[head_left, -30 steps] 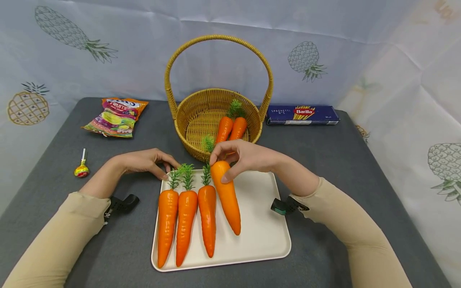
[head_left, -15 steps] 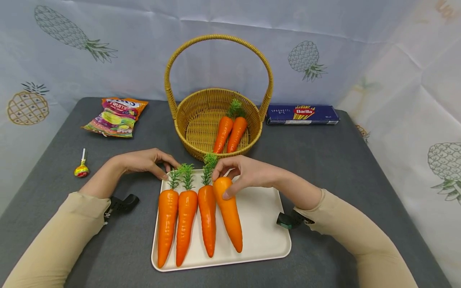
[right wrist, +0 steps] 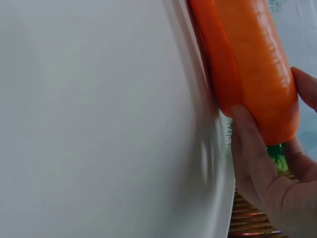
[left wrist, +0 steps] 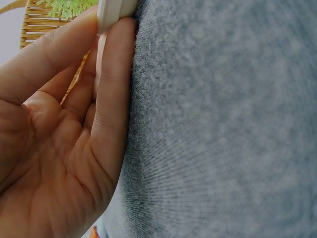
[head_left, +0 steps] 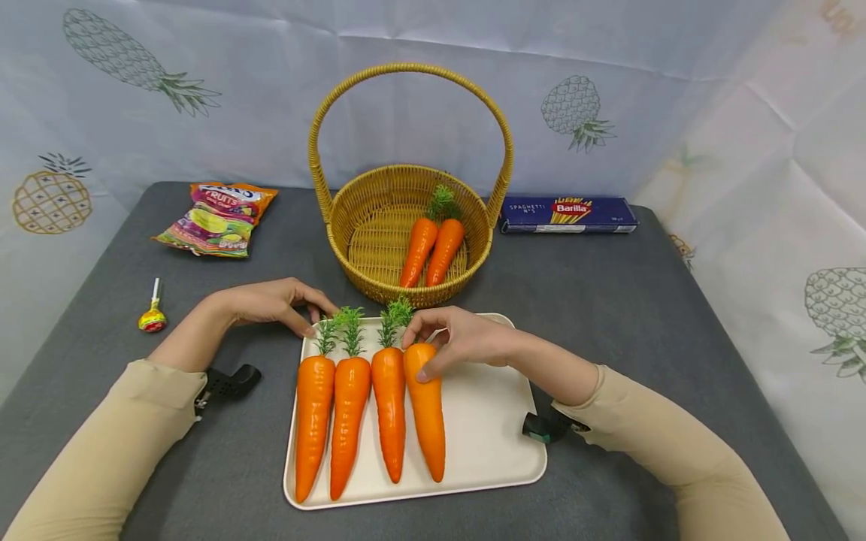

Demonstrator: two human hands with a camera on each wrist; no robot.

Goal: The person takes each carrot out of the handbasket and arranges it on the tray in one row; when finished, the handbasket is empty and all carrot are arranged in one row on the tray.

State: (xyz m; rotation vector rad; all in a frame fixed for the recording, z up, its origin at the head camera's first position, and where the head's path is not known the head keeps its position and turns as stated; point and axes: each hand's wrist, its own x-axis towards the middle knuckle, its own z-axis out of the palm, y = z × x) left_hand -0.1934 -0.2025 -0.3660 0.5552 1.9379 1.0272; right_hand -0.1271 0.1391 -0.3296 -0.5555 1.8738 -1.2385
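Note:
My right hand (head_left: 467, 340) grips the thick upper end of a lighter orange carrot (head_left: 428, 421), which lies over the cream tray (head_left: 487, 436) beside three darker carrots in a row. In the right wrist view, fingers and thumb of the right hand (right wrist: 277, 183) are around the carrot's end (right wrist: 262, 74). My left hand (head_left: 271, 304) pinches the tray's back left corner; the left wrist view shows thumb and finger of the left hand (left wrist: 64, 119) on the tray rim (left wrist: 115, 12). Whether the gripped carrot touches the tray is hard to tell.
Behind the tray stands a wicker basket (head_left: 368, 278) with a tall handle and two carrots (head_left: 444, 252) inside. A candy bag (head_left: 219, 219) and a lollipop (head_left: 152, 317) lie at left, a blue spaghetti box (head_left: 568, 216) at back right.
My right hand has brought the lighter carrot from the basket side towards me, down beside the third carrot, and turned it more parallel to the row. The left hand has stayed at the corner.

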